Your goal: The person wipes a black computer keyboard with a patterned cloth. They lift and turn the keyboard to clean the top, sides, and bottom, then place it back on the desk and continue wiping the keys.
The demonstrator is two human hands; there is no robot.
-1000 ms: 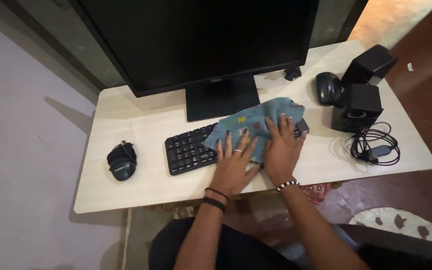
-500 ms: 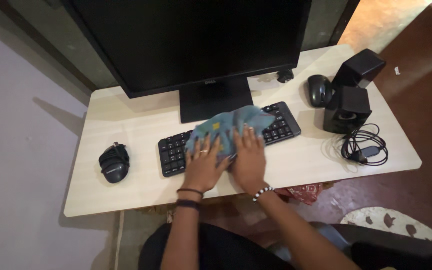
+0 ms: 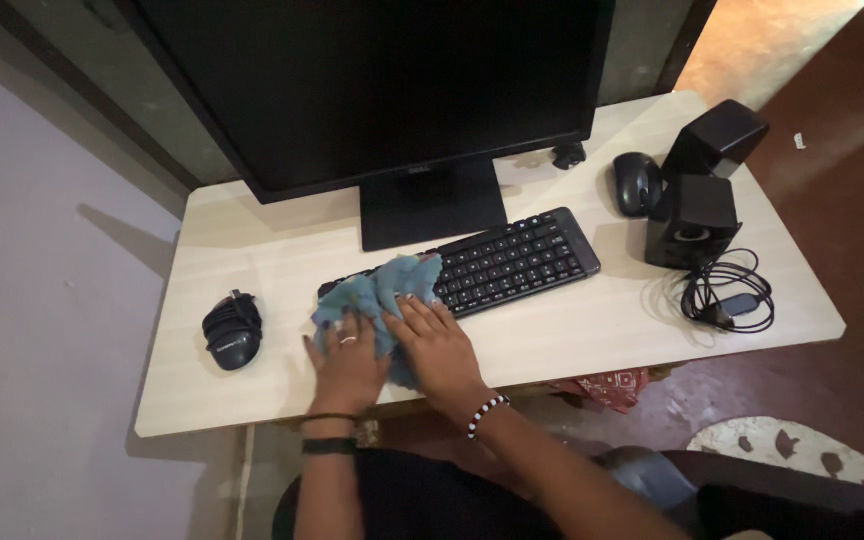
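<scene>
Here, at lower centre of the frame, both hands flat and pressing on a crumpled blue cloth (image 3: 377,295) bunched over the left end of the black keyboard (image 3: 512,262). Left hand (image 3: 345,368) with fingers spread, palm down on the cloth's lower left part, ring showing on one finger, dark bands at the wrist; not gripping, only bearing down. Right hand (image 3: 439,350) likewise open and flat, fingertips on the cloth's right edge where it meets the keys, beaded bracelet at the wrist. Keyboard lying with its long axis slanting from lower left up to the right, so the uncovered run of keys stretching away up-right of the right hand, which sits the nearer of the two to it. Cloth covering only the left end, with bare table (image 3: 592,335) just below and to the right. To the left, well apart from the left hand, a dark mouse (image 3: 232,335) with its cord wrapped round it; open tabletop between. Behind the keyboard, the monitor stand (image 3: 432,205) close to its upper edge, leaving little room there. At far right, a second mouse (image 3: 637,183), two black speakers (image 3: 702,190) and a coiled cable (image 3: 730,295), all clear of the keyboard's right end. Front table edge just under both wrists.
</scene>
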